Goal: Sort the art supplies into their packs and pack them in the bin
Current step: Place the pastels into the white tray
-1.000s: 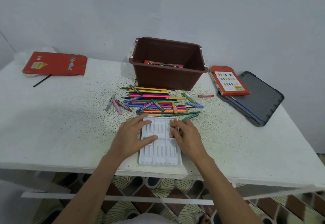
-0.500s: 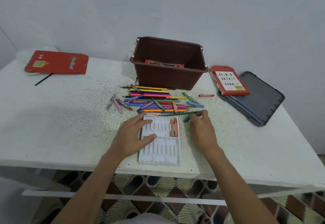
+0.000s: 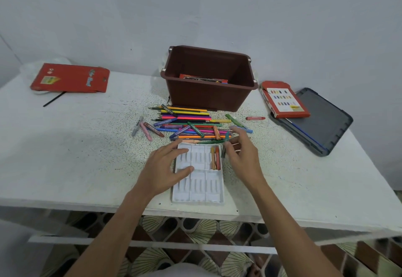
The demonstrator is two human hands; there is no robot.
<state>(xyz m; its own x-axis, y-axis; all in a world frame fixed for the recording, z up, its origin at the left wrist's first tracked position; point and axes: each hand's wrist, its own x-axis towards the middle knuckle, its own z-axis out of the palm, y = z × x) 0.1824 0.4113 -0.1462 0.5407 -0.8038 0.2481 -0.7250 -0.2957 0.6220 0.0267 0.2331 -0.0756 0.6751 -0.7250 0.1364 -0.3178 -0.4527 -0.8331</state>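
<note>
A person stands at a white speckled table (image 3: 71, 146), both bare arms reaching forward. The left hand (image 3: 165, 168) lies flat, fingers spread, pressing down the left part of a white moulded plastic crayon tray (image 3: 199, 189) near the table's front edge. An orange crayon and a red crayon (image 3: 215, 158) lie side by side in the tray's far right compartment. The right hand (image 3: 243, 152) hovers just beside the tray's far right corner, thumb and fingers pinching a dark green crayon (image 3: 225, 145) held nearly upright. Just beyond the tray lies a loose heap of coloured pencils and crayons (image 3: 189, 124). Behind the heap stands a brown rectangular plastic bin (image 3: 208, 96) with a red pack lying inside. To the right of the bin, a red cardboard crayon box (image 3: 282, 100) rests partly on a dark grey plastic lid (image 3: 319, 122). At the far left lies a flat red cardboard pencil pack (image 3: 71, 78).
</note>
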